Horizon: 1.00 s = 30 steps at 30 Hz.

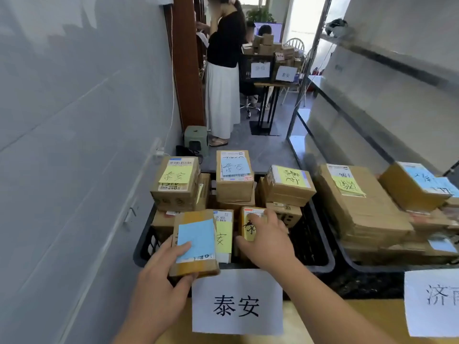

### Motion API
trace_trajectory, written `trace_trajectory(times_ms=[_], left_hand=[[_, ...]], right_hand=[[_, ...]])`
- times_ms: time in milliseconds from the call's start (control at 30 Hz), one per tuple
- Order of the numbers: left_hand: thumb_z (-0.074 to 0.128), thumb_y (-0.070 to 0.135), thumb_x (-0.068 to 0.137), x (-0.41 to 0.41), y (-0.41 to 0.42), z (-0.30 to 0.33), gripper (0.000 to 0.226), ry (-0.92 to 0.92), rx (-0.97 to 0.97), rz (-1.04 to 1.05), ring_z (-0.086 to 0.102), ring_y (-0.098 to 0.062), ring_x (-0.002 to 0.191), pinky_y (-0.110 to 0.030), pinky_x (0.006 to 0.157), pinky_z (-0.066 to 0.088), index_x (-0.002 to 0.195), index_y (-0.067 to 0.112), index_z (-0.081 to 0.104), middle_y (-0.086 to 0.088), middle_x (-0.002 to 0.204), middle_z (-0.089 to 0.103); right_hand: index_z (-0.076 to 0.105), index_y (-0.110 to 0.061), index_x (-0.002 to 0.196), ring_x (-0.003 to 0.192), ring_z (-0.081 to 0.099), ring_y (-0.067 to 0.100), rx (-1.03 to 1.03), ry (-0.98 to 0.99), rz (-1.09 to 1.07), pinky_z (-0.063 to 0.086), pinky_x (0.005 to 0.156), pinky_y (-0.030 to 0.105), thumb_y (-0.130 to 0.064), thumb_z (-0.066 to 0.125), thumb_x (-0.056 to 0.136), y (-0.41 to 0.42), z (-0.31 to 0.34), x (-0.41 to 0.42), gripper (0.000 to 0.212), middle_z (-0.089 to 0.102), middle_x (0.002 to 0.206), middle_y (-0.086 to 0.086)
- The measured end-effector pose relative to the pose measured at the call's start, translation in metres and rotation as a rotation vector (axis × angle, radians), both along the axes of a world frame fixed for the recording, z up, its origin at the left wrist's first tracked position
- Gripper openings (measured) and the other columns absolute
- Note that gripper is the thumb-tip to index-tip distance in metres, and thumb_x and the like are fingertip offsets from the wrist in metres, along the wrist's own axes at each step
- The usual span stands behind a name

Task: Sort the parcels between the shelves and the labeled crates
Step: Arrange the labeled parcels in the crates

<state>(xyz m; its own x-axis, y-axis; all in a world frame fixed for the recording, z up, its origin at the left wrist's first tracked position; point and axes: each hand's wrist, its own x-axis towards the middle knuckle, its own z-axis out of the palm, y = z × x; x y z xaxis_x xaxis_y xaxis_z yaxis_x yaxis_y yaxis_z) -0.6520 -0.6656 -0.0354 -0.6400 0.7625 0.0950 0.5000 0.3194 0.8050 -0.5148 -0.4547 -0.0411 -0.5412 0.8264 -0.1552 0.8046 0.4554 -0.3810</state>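
My left hand (161,274) grips a small cardboard parcel with a blank blue note (196,240) over the near left corner of a black crate (320,254). A white paper label (237,302) with black characters hangs on the crate's front. My right hand (267,240) holds a small parcel with a yellow note (249,225) standing inside that crate. Several more taped parcels with yellow or blue notes fill the crate, among them one at the back left (176,183) and one at the back middle (234,176).
A second black crate (367,269) to the right holds stacked flat parcels (357,202) and has its own paper label (433,302). A metal shelf frame (305,95) rises at the right. A grey wall runs along the left. A person (223,78) stands beyond a green stool (196,140).
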Motion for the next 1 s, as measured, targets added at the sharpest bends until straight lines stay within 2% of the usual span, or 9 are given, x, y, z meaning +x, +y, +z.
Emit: trace_trajectory(times_ms=[100,233,400,500,567,633,700,800,1000], left_hand=[[0.086,0.013,0.077,0.000,0.015,-0.002,0.071,0.014,0.014,-0.065,0.037,0.022,0.123,-0.004,0.094,0.034,0.116,0.061,0.052,0.026,0.145,0.038],[0.083,0.004,0.079,0.008,0.040,0.000,0.066,0.044,0.021,-0.131,0.039,0.013,0.120,0.008,0.076,0.035,0.120,0.048,0.056,0.016,0.145,0.038],[0.081,0.018,0.083,0.023,0.071,-0.008,0.065,0.139,0.009,-0.239,0.025,0.010,0.135,0.009,0.088,0.025,0.127,0.054,0.049,0.021,0.149,0.032],[0.080,0.023,0.085,0.033,0.096,-0.012,0.059,0.184,-0.014,-0.260,0.028,0.004,0.140,-0.003,0.097,0.035,0.132,0.045,0.055,0.018,0.152,0.033],[0.079,0.025,0.084,0.039,0.112,-0.015,0.058,0.246,-0.077,-0.265,0.035,-0.013,0.144,-0.029,0.111,0.037,0.136,0.038,0.056,0.008,0.155,0.039],[0.080,0.029,0.083,0.041,0.122,-0.020,0.056,0.309,-0.157,-0.254,0.044,-0.023,0.140,-0.043,0.111,0.037,0.135,0.035,0.058,0.004,0.152,0.047],[0.081,0.035,0.080,0.043,0.126,-0.027,0.056,0.412,-0.241,-0.238,0.052,-0.026,0.130,-0.045,0.108,0.037,0.131,0.034,0.060,0.002,0.146,0.054],[0.085,0.036,0.072,0.047,0.126,-0.040,0.059,0.514,-0.314,-0.221,0.049,-0.024,0.126,-0.045,0.109,0.032,0.126,0.037,0.061,-0.002,0.142,0.057],[0.087,0.042,0.066,0.054,0.124,-0.049,0.050,0.673,-0.376,-0.182,0.038,-0.032,0.138,-0.055,0.115,0.012,0.111,0.035,0.066,0.002,0.151,0.051]], right_hand=[[0.033,-0.034,0.157,0.146,0.024,0.040,-0.042,0.007,-0.013,0.039,0.113,0.048,-0.054,0.061,0.091,0.001,-0.002,0.001,0.075,0.017,0.165,0.003],[0.035,-0.032,0.157,0.146,0.027,0.034,-0.031,0.019,-0.038,0.041,0.111,0.043,-0.051,0.060,0.090,0.009,-0.004,0.018,0.074,0.016,0.166,0.002],[0.034,-0.033,0.158,0.148,0.024,0.030,-0.026,0.013,-0.061,0.042,0.110,0.041,-0.052,0.059,0.091,0.024,-0.006,0.047,0.074,0.015,0.167,0.000],[0.034,-0.035,0.157,0.149,0.023,0.029,-0.019,0.008,-0.048,0.043,0.110,0.041,-0.054,0.060,0.090,0.033,-0.006,0.055,0.075,0.016,0.167,0.000],[0.033,-0.035,0.157,0.149,0.022,0.029,-0.021,0.006,-0.032,0.043,0.111,0.043,-0.055,0.061,0.090,0.037,-0.007,0.059,0.076,0.016,0.166,0.000],[0.033,-0.034,0.158,0.150,0.020,0.029,-0.029,0.012,-0.011,0.041,0.114,0.044,-0.056,0.059,0.092,0.042,-0.008,0.063,0.074,0.015,0.166,-0.001],[0.033,-0.034,0.158,0.152,0.015,0.028,-0.054,0.038,0.006,0.037,0.117,0.045,-0.055,0.056,0.095,0.045,-0.011,0.067,0.070,0.013,0.167,-0.002],[0.035,-0.032,0.158,0.155,0.009,0.025,-0.086,0.094,0.011,0.031,0.120,0.044,-0.053,0.050,0.100,0.047,-0.014,0.070,0.064,0.011,0.169,-0.004],[0.034,-0.026,0.158,0.155,0.005,0.026,-0.092,0.123,0.036,0.030,0.122,0.045,-0.045,0.049,0.102,0.044,-0.018,0.072,0.061,0.009,0.170,0.000]])
